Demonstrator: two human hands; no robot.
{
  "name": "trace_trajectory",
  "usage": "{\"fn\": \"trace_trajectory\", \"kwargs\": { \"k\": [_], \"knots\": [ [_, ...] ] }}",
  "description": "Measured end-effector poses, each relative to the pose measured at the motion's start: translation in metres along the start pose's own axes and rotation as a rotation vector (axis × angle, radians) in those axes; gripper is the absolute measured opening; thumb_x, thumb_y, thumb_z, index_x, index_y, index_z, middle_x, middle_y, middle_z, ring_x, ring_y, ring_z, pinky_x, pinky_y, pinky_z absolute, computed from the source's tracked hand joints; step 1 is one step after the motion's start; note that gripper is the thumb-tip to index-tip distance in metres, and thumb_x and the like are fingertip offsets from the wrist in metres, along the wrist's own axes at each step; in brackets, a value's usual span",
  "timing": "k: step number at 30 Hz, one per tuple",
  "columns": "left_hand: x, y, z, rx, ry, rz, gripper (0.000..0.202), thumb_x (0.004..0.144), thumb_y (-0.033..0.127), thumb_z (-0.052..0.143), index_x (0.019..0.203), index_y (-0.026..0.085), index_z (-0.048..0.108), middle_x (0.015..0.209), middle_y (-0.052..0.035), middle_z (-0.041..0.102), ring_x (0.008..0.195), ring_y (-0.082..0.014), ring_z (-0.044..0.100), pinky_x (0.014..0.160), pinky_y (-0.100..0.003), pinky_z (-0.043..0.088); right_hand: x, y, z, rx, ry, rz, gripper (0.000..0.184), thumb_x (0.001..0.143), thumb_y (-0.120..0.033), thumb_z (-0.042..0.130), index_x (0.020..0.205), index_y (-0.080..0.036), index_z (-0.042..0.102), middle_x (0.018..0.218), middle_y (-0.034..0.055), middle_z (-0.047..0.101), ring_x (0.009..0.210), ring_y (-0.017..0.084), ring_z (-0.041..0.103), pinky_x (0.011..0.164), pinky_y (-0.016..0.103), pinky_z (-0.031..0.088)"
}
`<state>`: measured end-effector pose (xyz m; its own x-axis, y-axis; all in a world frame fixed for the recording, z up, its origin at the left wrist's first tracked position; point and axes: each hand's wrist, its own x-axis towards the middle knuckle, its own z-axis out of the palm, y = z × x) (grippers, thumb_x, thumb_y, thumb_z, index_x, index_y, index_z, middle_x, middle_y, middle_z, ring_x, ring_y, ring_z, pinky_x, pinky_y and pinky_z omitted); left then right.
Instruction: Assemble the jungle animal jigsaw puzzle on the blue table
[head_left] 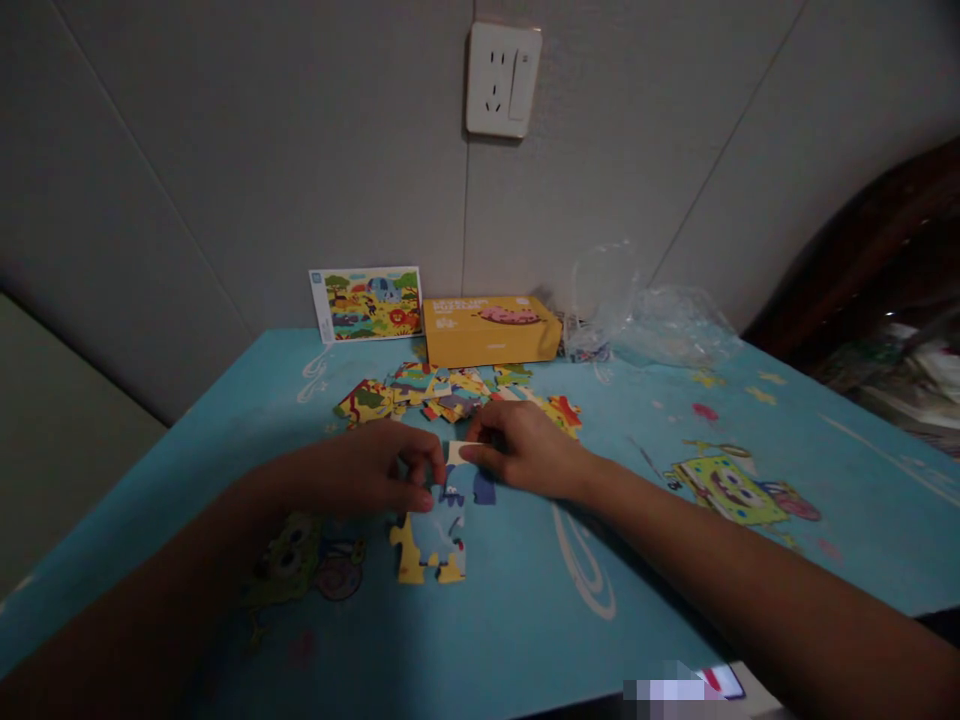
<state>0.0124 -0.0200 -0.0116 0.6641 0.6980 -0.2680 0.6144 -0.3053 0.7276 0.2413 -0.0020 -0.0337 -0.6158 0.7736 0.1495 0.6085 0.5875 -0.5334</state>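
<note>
While right hand (pixel 529 448) pinches puzzle piece (pixel 454 452), left hand (pixel 394 462) curls, grip unclear; yellow box (pixel 491 343) reads "LEVEL UP".

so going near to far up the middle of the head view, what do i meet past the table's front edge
Partly assembled puzzle section → pile of loose puzzle pieces → yellow box → wall socket.

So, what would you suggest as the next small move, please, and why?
Perhaps align the pale-topped puzzle piece with the joined pieces nearer the person: the right hand seems to pinch it, and the left hand is beside those pieces.
</note>
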Motion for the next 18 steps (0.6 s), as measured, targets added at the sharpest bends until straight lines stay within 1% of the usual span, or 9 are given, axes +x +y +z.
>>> {"fn": "trace_trajectory", "kwargs": {
  "k": [2, 4, 7, 9, 11, 14, 16, 17, 18],
  "knots": [
    [0.0, 0.0, -0.003, -0.115, 0.061, 0.035, 0.017, 0.08, 0.032, 0.066, 0.093, 0.02, 0.066, 0.069, 0.0049, 0.059, 0.055, -0.0078, 0.051, 0.05, -0.018, 0.037, 0.0, 0.001, -0.001, -0.029, 0.025, -0.057, 0.01, 0.081, -0.025, 0.067, 0.083, -0.016, 0.067, 0.08, 0.005, 0.063, 0.076, 0.017, 0.055, 0.071, 0.028, 0.039],
    [0.001, -0.002, -0.005, -0.217, 0.184, 0.061, 0.021, 0.082, 0.035, 0.066, 0.096, 0.019, 0.064, 0.067, 0.0054, 0.057, 0.047, -0.0058, 0.046, 0.044, -0.018, 0.035, 0.0, 0.001, -0.002, 0.022, 0.05, -0.089, 0.01, 0.085, -0.025, 0.062, 0.082, -0.016, 0.066, 0.083, 0.006, 0.063, 0.079, 0.018, 0.055, 0.074, 0.029, 0.04],
    [0.007, -0.007, -0.003, -0.356, 0.404, 0.092, 0.029, 0.084, 0.04, 0.066, 0.102, 0.018, 0.06, 0.065, 0.0059, 0.054, 0.04, -0.0046, 0.041, 0.036, -0.017, 0.031, 0.0, 0.001, -0.002, 0.257, 0.059, -0.1, 0.034, 0.097, -0.033, 0.042, 0.074, -0.017, 0.059, 0.073, 0.0031, 0.059, 0.07, 0.015, 0.052, 0.07, 0.029, 0.04],
    [0.012, -0.009, 0.001, -0.397, 0.509, 0.104, 0.03, 0.083, 0.04, 0.067, 0.1, 0.017, 0.06, 0.065, 0.0055, 0.054, 0.037, -0.0041, 0.04, 0.034, -0.017, 0.03, 0.0, 0.001, 0.0, 0.403, 0.07, -0.114, 0.043, 0.1, -0.042, 0.034, 0.071, -0.018, 0.054, 0.069, 0.0014, 0.056, 0.066, 0.014, 0.05, 0.067, 0.028, 0.039],
    [0.016, -0.008, 0.006, -0.401, 0.553, 0.116, 0.029, 0.082, 0.039, 0.067, 0.099, 0.016, 0.06, 0.063, 0.0055, 0.053, 0.037, -0.004, 0.04, 0.033, -0.017, 0.029, 0.001, 0.002, 0.002, 0.493, 0.088, -0.097, 0.045, 0.098, -0.049, 0.037, 0.07, -0.018, 0.053, 0.066, -0.0002, 0.051, 0.063, 0.013, 0.046, 0.062, 0.027, 0.037],
    [0.021, -0.006, 0.012, -0.388, 0.59, 0.131, 0.031, 0.084, 0.04, 0.065, 0.103, 0.016, 0.06, 0.064, 0.0055, 0.054, 0.037, -0.0042, 0.04, 0.034, -0.017, 0.029, 0.004, 0.004, 0.002, 0.547, 0.095, 0.01, 0.039, 0.09, -0.052, 0.049, 0.069, -0.019, 0.05, 0.059, -0.0037, 0.042, 0.055, 0.011, 0.038, 0.052, 0.025, 0.029],
    [0.023, -0.006, 0.015, -0.345, 0.601, 0.125, 0.037, 0.084, 0.042, 0.065, 0.11, 0.017, 0.059, 0.072, 0.0032, 0.059, 0.038, -0.0042, 0.042, 0.036, -0.018, 0.031, 0.007, 0.01, -0.006, 0.496, 0.16, 0.092, 0.032, 0.086, -0.046, 0.053, 0.068, -0.02, 0.048, 0.058, -0.0044, 0.04, 0.052, 0.01, 0.036, 0.05, 0.025, 0.027],
    [0.023, -0.008, 0.017, -0.287, 0.595, 0.122, 0.04, 0.083, 0.043, 0.066, 0.113, 0.017, 0.059, 0.079, 0.0016, 0.062, 0.04, -0.0042, 0.043, 0.038, -0.018, 0.033, 0.008, 0.015, -0.013, 0.422, 0.232, 0.136, 0.03, 0.085, -0.042, 0.052, 0.066, -0.02, 0.046, 0.058, -0.0035, 0.042, 0.053, 0.011, 0.038, 0.051, 0.025, 0.028],
    [0.024, -0.01, 0.018, -0.198, 0.576, 0.125, 0.042, 0.081, 0.042, 0.069, 0.113, 0.018, 0.06, 0.085, 0.0003, 0.064, 0.043, -0.0043, 0.044, 0.041, -0.019, 0.034, 0.009, 0.02, -0.022, 0.32, 0.293, 0.196, 0.027, 0.085, -0.038, 0.05, 0.065, -0.019, 0.048, 0.058, -0.0022, 0.045, 0.053, 0.011, 0.041, 0.051, 0.025, 0.029]
  ]
}}
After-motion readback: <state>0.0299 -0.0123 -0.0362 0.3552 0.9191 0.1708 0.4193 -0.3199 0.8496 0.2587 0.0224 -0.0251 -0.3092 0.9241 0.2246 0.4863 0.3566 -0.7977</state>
